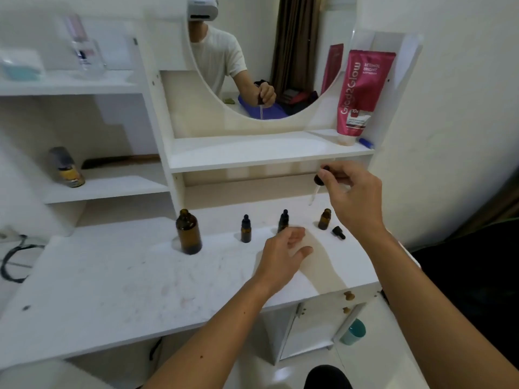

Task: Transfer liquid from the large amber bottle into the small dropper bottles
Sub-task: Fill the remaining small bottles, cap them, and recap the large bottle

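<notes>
White vanity top (118, 279) carries 3 small dropper bottles in a row, and I see the large amber bottle (188, 232) open at their left end. My right hand (354, 196) pinches a dropper (318, 184) above the uncapped bottle (324, 219); I judge I should lower the tip straight into its neck before squeezing. My left hand (283, 249) hovers spread beside the middle bottle (283, 221).

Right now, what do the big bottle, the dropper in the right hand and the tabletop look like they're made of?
Big bottle: probably amber glass, glossy and see-through brown; tinted plastic is possible.
Dropper, pinched by the right hand: matte black bulb, likely rubber, with a clear thin tube, glass or plastic.
Tabletop: smooth white board, likely laminate, with faint smudges and a square edge.
</notes>
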The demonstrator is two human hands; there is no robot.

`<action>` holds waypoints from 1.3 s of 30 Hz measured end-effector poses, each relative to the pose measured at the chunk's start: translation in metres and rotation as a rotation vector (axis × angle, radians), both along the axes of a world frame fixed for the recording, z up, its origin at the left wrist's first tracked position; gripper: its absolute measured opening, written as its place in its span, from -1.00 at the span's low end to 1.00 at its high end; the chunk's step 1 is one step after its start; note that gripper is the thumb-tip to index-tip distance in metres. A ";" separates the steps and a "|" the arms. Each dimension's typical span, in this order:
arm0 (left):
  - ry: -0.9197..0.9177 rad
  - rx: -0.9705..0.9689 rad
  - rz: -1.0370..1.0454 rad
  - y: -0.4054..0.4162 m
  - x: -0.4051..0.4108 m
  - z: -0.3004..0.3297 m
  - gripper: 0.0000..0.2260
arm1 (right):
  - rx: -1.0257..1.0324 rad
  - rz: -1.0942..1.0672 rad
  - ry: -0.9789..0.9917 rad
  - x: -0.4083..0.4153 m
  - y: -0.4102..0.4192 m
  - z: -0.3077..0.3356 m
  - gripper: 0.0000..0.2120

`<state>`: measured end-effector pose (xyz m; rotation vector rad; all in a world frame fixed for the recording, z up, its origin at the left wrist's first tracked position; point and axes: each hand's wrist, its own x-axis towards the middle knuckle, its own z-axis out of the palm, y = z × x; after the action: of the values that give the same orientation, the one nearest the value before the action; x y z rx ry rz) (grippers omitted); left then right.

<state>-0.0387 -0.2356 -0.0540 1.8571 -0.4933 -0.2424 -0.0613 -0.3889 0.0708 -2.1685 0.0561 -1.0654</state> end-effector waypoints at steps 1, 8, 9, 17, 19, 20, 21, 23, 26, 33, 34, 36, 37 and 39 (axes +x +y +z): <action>0.022 -0.024 0.009 0.011 -0.003 0.001 -0.62 | -0.003 0.024 -0.014 0.001 0.011 0.003 -0.86; 0.064 -0.068 0.164 0.103 -0.015 0.002 -0.69 | 0.069 0.242 -0.048 0.021 0.108 0.011 -0.86; 0.045 -0.060 0.191 0.117 -0.015 0.002 -0.69 | 0.080 0.267 -0.045 0.023 0.120 0.012 -0.86; -0.056 -0.023 0.405 0.209 -0.006 0.007 -0.70 | 0.178 0.386 -0.002 0.039 0.180 0.010 -0.86; -0.065 -0.019 0.450 0.221 -0.001 0.007 -0.69 | 0.190 0.397 -0.013 0.042 0.188 0.010 -0.86; -0.070 -0.014 0.471 0.225 0.002 0.007 -0.66 | 0.193 0.400 -0.020 0.043 0.191 0.010 -0.85; -0.071 -0.008 0.490 0.227 0.005 0.007 -0.63 | 0.196 0.402 -0.023 0.045 0.194 0.010 -0.85; -0.070 -0.001 0.513 0.227 0.011 0.007 -0.55 | 0.198 0.406 -0.017 0.047 0.198 0.009 -0.85; -0.057 -0.022 0.507 0.219 0.021 0.008 -0.46 | 0.187 0.413 0.014 0.051 0.202 0.006 -0.86; -0.082 -0.041 0.495 0.213 0.032 0.002 -0.59 | 0.059 0.412 0.156 0.062 0.207 -0.009 -0.86; -0.088 -0.041 0.495 0.214 0.032 0.001 -0.60 | 0.061 0.409 0.174 0.063 0.208 -0.012 -0.86; -0.096 -0.042 0.494 0.215 0.033 0.000 -0.59 | 0.102 0.394 0.205 0.064 0.211 -0.016 -0.89; -0.099 -0.042 0.494 0.215 0.034 -0.001 -0.59 | 0.125 0.385 0.217 0.065 0.212 -0.017 -0.91; -0.101 -0.040 0.492 0.215 0.034 0.000 -0.59 | 0.152 0.371 0.242 0.066 0.213 -0.020 -0.97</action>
<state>-0.0049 -0.0203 -0.0545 1.8942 -0.0965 0.1912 0.0051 -0.1756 0.0510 -2.0553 -0.1452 -0.5694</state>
